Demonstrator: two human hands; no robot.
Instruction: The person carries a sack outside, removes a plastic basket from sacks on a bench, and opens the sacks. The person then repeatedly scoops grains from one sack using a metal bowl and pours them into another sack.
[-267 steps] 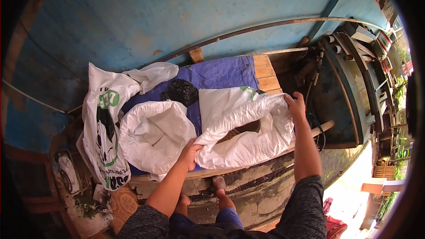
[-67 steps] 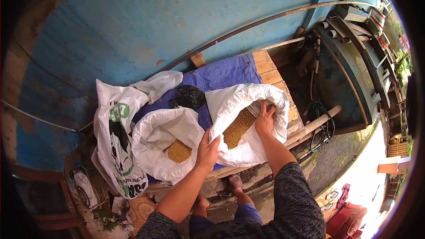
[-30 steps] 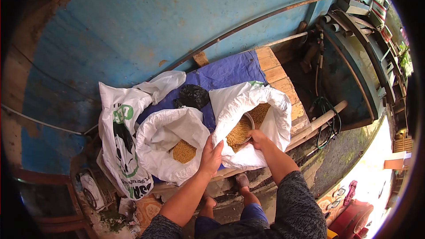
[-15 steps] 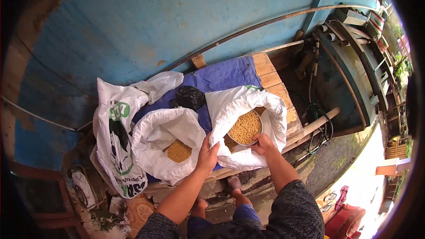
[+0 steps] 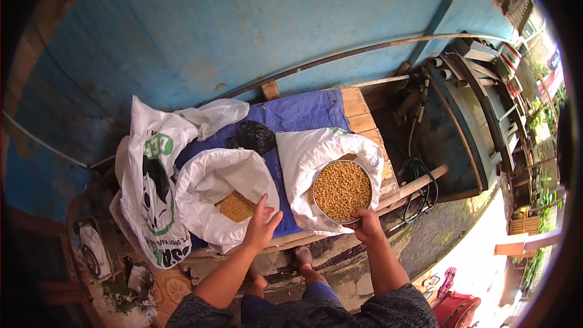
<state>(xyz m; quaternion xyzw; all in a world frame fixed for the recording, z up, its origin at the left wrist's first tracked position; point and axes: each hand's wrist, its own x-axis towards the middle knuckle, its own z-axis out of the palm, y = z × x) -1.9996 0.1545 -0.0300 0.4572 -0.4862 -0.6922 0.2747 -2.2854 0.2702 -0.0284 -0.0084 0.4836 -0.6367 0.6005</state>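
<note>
My right hand (image 5: pixel 367 226) grips the rim of a round metal bowl (image 5: pixel 317 205) heaped with yellow soybeans (image 5: pixel 343 188). The bowl is over the mouth of the right white sack (image 5: pixel 296 158), which stands with its top rolled down; some beans show inside it beside the bowl. My left hand (image 5: pixel 262 225) hovers with fingers apart at the near right edge of the left white sack (image 5: pixel 200 176). That sack is open too, with a smaller heap of yellow beans (image 5: pixel 237 206) at its bottom.
A printed white sack (image 5: pixel 155 188) slumps at the left. Behind the open sacks lies a black plastic bag (image 5: pixel 255 136) on a blue tarp (image 5: pixel 303 111) over a wooden platform (image 5: pixel 358 112). A blue wall (image 5: pixel 243 30) rises behind. A bamboo pole (image 5: pixel 413 189) sticks out on the right.
The full bowl has risen out of the right sack toward me in my right hand. My left hand has let go of that sack's rim and moved left, its fingers spreading.
</note>
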